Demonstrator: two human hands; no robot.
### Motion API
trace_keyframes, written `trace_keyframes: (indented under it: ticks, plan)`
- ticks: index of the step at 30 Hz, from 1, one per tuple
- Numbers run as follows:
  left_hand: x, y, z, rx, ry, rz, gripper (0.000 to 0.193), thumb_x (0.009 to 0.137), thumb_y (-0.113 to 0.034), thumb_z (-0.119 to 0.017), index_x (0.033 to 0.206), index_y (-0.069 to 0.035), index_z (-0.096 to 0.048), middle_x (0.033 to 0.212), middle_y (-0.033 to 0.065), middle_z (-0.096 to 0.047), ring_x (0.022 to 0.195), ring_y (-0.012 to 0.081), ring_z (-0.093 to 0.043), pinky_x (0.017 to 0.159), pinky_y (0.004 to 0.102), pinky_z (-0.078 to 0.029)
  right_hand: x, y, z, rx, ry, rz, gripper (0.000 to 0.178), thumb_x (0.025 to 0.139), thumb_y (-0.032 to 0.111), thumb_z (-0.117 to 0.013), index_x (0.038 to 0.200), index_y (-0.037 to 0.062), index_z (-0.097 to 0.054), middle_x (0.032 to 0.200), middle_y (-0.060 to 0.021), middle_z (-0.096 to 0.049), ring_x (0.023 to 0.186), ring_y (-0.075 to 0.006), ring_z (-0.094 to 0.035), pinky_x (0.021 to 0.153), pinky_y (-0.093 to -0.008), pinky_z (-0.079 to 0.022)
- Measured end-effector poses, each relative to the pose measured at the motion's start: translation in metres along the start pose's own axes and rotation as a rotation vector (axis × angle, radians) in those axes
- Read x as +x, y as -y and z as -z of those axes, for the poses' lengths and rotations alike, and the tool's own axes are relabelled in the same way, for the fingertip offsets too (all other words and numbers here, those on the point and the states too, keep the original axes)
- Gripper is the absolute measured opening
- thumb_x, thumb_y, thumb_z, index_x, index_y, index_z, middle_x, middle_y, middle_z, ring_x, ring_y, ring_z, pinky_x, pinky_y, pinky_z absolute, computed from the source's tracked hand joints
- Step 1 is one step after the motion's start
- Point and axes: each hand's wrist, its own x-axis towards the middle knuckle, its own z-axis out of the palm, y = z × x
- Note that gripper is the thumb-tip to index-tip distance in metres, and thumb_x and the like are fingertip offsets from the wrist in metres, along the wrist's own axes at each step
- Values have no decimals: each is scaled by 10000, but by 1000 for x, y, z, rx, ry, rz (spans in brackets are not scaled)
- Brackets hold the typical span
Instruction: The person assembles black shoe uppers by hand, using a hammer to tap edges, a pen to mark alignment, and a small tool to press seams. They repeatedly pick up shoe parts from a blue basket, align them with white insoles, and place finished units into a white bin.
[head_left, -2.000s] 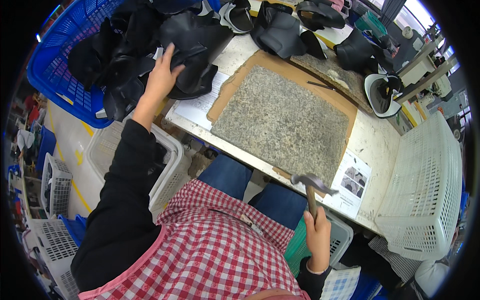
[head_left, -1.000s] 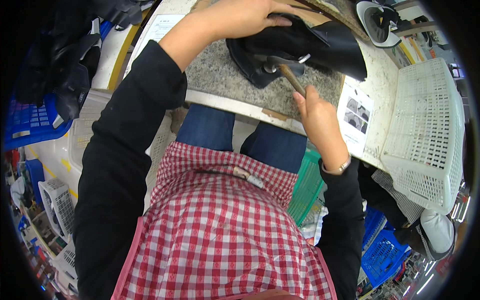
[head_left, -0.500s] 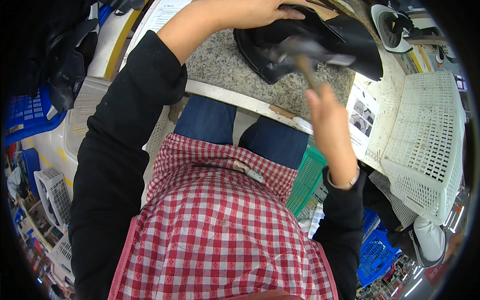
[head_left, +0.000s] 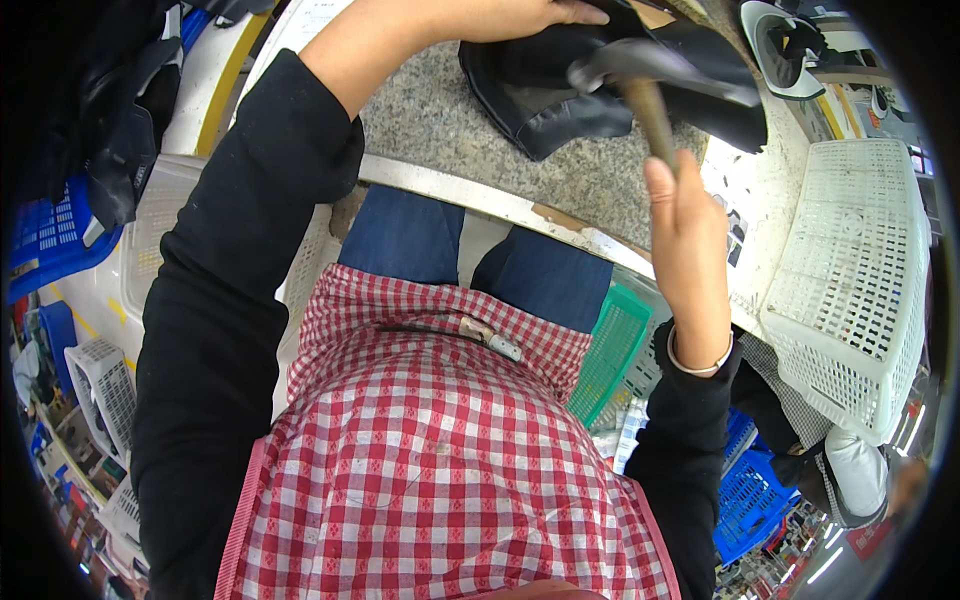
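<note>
A black leather piece (head_left: 575, 128), looking like a shoe or boot upper, lies folded on a speckled stone slab (head_left: 420, 120). At its far edge my left hand (head_left: 510, 18) holds it, thumb lying over the leather; the other fingers are mostly out of sight. My right hand (head_left: 690, 235) is closed round the wooden handle of a hammer (head_left: 650, 115). The metal head is over the leather and slightly blurred; whether it touches cannot be made out.
A printed sheet (head_left: 735, 215) lies right of the slab, beside a white plastic basket (head_left: 850, 250). A green basket (head_left: 612, 345) stands below the table edge. Black pieces (head_left: 90, 120) hang over a blue basket (head_left: 50, 235) at left. A white shoe part (head_left: 775, 50) sits far right.
My right hand and the hammer have moved to the right, and the hammer head has risen a little. The left hand stays on the leather, which has barely shifted.
</note>
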Motion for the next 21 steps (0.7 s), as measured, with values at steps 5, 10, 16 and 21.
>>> trace_keyframes:
  ticks: [5,10,16,21]
  plan:
    - [6,4,-3,35,-11,-42,373,1005,-341,-617,1330,-167,-678,1054,256,-719,955,466,-674,846,531,-533,5,1,5,-150,106,113,386,1094,395,-510,1059,13,-559,694,-229,-640,664,-447,-672,576,-507,-480]
    - [-13,14,-10,-65,-82,-175,389,968,-231,-670,1345,-136,-665,1251,216,-695,1100,429,-659,912,494,-533,0,-6,3,100,119,-67,411,1080,386,-530,1085,-24,-557,739,-286,-661,733,-499,-671,633,-565,-505]
    - [-74,-24,-90,-803,-515,520,677,881,-173,-791,1453,14,-479,1185,202,-684,1115,303,-690,973,462,-531,-15,-40,-43,-40,65,-43,394,1071,377,-539,1025,-14,-533,715,-285,-660,724,-514,-665,633,-574,-525]
    - [-46,-25,-41,-6,-456,537,515,959,-254,-644,1381,20,-534,1048,313,-698,944,488,-679,822,505,-556,-35,-23,-12,223,102,29,373,1066,363,-554,1015,-6,-525,734,-285,-651,714,-504,-656,610,-559,-509]
